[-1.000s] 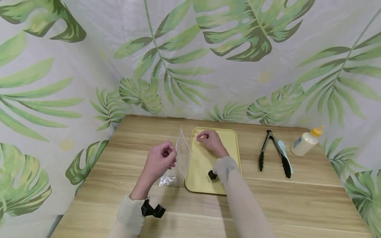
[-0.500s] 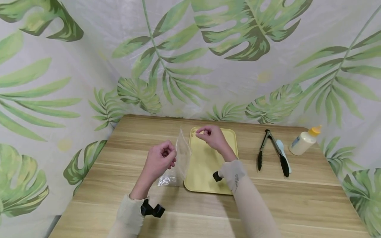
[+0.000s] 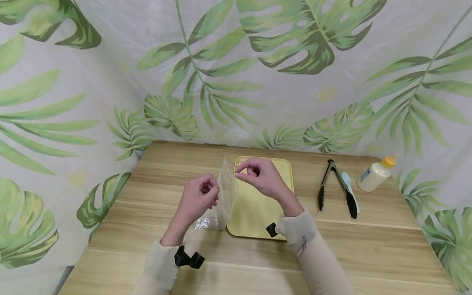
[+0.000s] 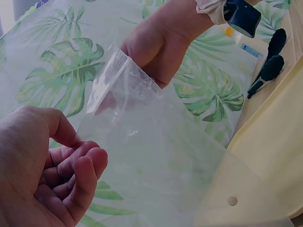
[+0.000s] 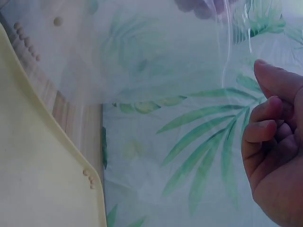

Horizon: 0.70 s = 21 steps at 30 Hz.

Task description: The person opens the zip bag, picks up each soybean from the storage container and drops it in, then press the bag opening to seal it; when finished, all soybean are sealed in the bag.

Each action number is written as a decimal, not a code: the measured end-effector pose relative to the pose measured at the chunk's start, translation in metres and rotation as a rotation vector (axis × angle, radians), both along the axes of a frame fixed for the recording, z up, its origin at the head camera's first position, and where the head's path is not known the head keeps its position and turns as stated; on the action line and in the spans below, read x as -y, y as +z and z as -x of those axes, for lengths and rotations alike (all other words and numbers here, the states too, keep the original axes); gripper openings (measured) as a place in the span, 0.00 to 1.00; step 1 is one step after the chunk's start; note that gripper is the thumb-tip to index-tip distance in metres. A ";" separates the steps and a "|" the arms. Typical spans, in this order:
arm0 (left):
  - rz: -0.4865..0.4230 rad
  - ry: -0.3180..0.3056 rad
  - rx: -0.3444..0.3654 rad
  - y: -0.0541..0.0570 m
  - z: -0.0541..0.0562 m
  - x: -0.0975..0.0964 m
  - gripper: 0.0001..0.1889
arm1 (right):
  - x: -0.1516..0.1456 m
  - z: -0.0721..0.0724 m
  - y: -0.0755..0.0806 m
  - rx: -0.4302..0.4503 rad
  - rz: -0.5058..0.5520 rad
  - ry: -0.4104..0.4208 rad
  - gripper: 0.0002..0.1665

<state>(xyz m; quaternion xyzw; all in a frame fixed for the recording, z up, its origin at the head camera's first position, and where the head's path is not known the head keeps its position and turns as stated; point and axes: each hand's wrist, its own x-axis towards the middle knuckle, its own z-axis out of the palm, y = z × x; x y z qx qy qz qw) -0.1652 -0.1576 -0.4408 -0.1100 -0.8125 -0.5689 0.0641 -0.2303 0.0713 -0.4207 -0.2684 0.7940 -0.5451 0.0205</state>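
Note:
My left hand [image 3: 199, 196] pinches the edge of a clear zip bag [image 4: 137, 137] and keeps it upright beside the yellow tray [image 3: 254, 213]. My right hand [image 3: 259, 176] is at the bag's upper edge, index finger and thumb pinched together as on a small bead, which the fingertips hide. In the left wrist view its fingers show faintly through the plastic near the zip strip. Low in the bag sits a round tan bead [image 4: 232, 201]; several more beads [image 5: 27, 41] show through the plastic in the right wrist view. A few small beads [image 5: 88, 178] lie in the tray's corner.
To the right of the tray lie black-tipped tongs [image 3: 333, 184] and a pale blue spoon [image 3: 348, 184]. A white bottle [image 3: 373, 177] with an orange cap stands by the right edge. A leaf-print curtain [image 3: 236, 82] hangs behind the wooden table [image 3: 177, 164].
My right hand has lifted from the beads in the tray's far left corner and come over to the bag's upper edge. The left hand still pinches the bag in place.

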 end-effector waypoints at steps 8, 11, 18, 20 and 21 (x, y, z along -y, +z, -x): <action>0.005 -0.006 0.000 0.000 0.000 0.000 0.08 | 0.010 -0.014 0.007 -0.047 -0.060 0.089 0.04; 0.005 -0.009 -0.002 0.000 0.001 0.000 0.08 | 0.013 -0.015 0.007 -0.062 -0.064 0.105 0.05; -0.002 -0.011 0.001 0.000 0.001 0.000 0.08 | 0.011 -0.013 0.011 -0.066 -0.048 0.096 0.05; -0.006 -0.010 0.002 0.000 0.001 0.000 0.08 | 0.009 -0.011 0.011 -0.053 -0.032 0.081 0.05; -0.008 -0.011 0.003 -0.001 0.001 0.000 0.08 | 0.008 -0.009 0.011 -0.042 -0.021 0.072 0.05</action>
